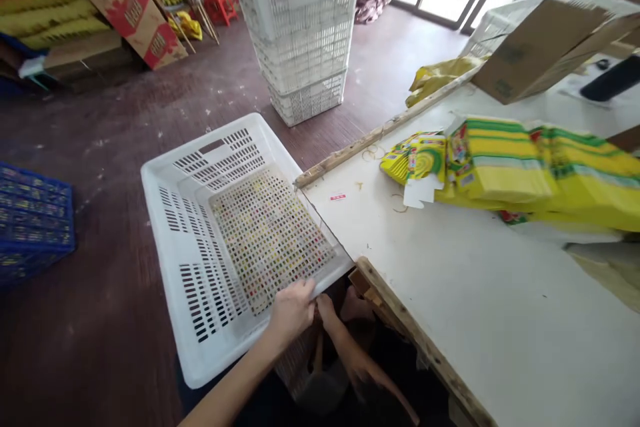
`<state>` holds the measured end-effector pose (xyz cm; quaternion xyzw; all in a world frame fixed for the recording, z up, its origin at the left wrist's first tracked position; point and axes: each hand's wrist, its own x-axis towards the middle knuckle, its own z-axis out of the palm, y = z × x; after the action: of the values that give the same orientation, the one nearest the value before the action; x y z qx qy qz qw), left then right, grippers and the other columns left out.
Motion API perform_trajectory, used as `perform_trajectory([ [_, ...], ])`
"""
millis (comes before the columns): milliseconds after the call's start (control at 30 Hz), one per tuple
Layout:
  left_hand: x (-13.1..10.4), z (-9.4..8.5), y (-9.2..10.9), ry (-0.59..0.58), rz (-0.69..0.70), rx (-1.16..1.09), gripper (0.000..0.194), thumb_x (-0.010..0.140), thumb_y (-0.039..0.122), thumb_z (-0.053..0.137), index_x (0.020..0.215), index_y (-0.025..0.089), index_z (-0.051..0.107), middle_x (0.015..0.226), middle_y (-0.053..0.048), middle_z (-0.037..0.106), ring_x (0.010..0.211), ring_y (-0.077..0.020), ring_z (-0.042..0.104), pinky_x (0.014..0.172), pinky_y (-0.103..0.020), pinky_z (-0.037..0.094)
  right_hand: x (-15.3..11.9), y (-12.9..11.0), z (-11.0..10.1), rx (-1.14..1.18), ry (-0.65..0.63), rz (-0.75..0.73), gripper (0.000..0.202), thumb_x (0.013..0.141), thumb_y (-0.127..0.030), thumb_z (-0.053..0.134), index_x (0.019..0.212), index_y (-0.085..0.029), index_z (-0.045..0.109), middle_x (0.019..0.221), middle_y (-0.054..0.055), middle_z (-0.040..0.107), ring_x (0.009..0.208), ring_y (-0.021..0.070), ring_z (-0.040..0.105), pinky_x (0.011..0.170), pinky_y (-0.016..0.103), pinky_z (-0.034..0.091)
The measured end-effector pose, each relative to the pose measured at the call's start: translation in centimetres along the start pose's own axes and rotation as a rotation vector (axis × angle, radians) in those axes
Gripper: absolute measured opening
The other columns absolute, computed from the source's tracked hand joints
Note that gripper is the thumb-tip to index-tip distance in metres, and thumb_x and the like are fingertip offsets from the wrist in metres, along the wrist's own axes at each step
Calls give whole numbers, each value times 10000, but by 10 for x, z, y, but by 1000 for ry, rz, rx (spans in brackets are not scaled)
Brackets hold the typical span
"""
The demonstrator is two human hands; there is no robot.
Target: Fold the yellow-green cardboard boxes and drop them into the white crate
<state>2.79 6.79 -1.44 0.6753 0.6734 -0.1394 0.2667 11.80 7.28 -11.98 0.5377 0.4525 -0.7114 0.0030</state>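
A white plastic basket (187, 320) with slotted sides stands left of the table corner, and its perforated bottom shows through with nothing lying on it. My left hand (294, 307) is closed on the basket's near rim. Just to the right of it, my right hand (326, 310) is closed below the rim, close under the table's edge. What its fingers hold, if anything, is too small and shadowed to make out.
Yellow-green packages (505, 160) and a cardboard box (545, 47) lie on the white table (450, 280), which has wooden edge strips. White baskets (305, 27) are stacked beyond. A blue crate (35, 220) stands at the left.
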Motion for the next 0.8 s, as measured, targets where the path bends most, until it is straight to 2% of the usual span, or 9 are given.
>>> perform_trajectory([
  [133,-1,-4,3,45,-48,54,226,914,241,419,1028,225,614,1043,-75,697,1011,-215,648,815,-282,462,-11,14,12,-65,84,65,269,927,-341,567,1135,-170,588,1121,67,622,930,181,629,793,374,546],
  [233,-2,-7,6,84,-55,89,249,925,267,400,1028,207,619,1029,-97,706,1006,-232,657,802,-293,460,-37,23,12,-93,144,-32,62,898,-191,565,926,-153,605,893,11,630,827,148,605,748,299,491],
  [333,-4,-9,8,115,-58,116,276,936,285,379,1030,194,622,1025,-113,712,999,-243,665,783,-301,462,-75,25,5,-107,157,-170,115,799,-71,548,761,-179,557,724,-33,579,758,135,566,679,237,409],
  [433,-5,-11,9,133,-63,138,277,934,295,389,1030,190,627,1023,-122,717,996,-247,670,785,-310,465,-121,19,-9,-108,137,-303,83,747,-118,584,793,-185,571,750,-32,599,739,135,562,647,225,389],
  [567,-6,-13,11,148,-82,166,276,926,294,405,1041,187,632,1039,-135,718,1007,-250,669,800,-318,467,-179,-1,-33,-123,125,-490,164,767,-170,556,923,-191,601,883,12,655,785,148,596,674,237,429],
  [667,-8,-14,12,163,-93,187,283,926,311,407,1035,194,640,1058,-129,719,1004,-248,671,803,-318,468,-210,-17,-53,-166,229,-598,145,771,-179,556,904,-205,607,897,18,662,800,156,608,709,261,459],
  [800,-12,-15,15,187,-97,210,293,925,309,403,1043,192,645,1055,-137,722,1008,-252,671,797,-316,471,-233,-38,-83,-175,361,-743,142,790,-181,542,915,-208,605,872,11,663,781,147,617,717,266,482],
])
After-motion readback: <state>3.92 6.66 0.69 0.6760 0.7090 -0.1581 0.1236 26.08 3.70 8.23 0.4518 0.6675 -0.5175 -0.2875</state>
